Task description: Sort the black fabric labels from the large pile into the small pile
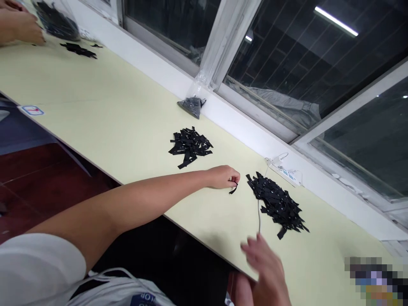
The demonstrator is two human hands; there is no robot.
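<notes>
My left hand (223, 176) is closed in a pinch on a short black fabric strip (234, 188), which hangs below the fingertips over the tabletop. To its right lies a large pile of black strips (279, 204) with small light dots on them. A smaller pile of similar strips (191, 145) lies above my left forearm. My right hand (266, 267), blurred by motion, is over the table's front edge with its thumb and fingers apart. Nothing shows in it, and it is nearest to the large pile and a pale cable.
The pale tabletop (127, 110) runs along a windowed wall. A plastic bag of black pieces (192, 105) and a power strip (288, 174) are by the wall. A pale cable (259, 216) crosses the table. At top left, another person's hands (24, 27) are near black strips (78, 49).
</notes>
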